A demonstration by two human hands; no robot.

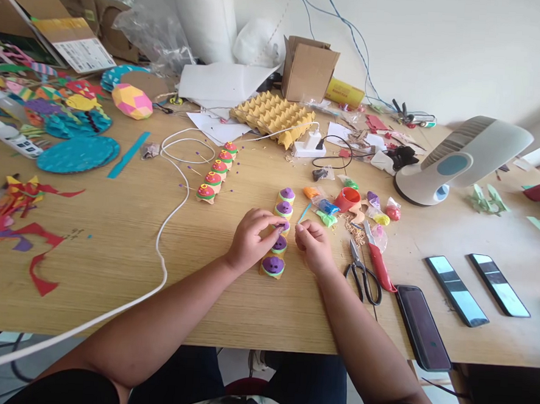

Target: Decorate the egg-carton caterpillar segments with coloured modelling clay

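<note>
A strip of egg carton (pixel 273 265) stands upright in front of me, its several bumps topped with purple clay and pale green bands. Small dark eyes and smiles show on some bumps. My left hand (pixel 255 237) is closed in a pinch over the middle bump, partly covering it; whatever lies between its fingertips is too small to make out. Just right of the strip, my right hand (pixel 314 244) is closed with thumb and forefinger pinching a thin light-blue stick (pixel 305 212), which points up and away.
A finished-looking red and green egg-carton strip (pixel 214 178) lies back left, near a white cable (pixel 161 232). Bags of clay (pixel 327 205), a red cup (pixel 347 199), scissors (pixel 362 273), a red-handled knife (pixel 381 267) and phones (pixel 422 326) lie right. A fan (pixel 455 164) stands behind.
</note>
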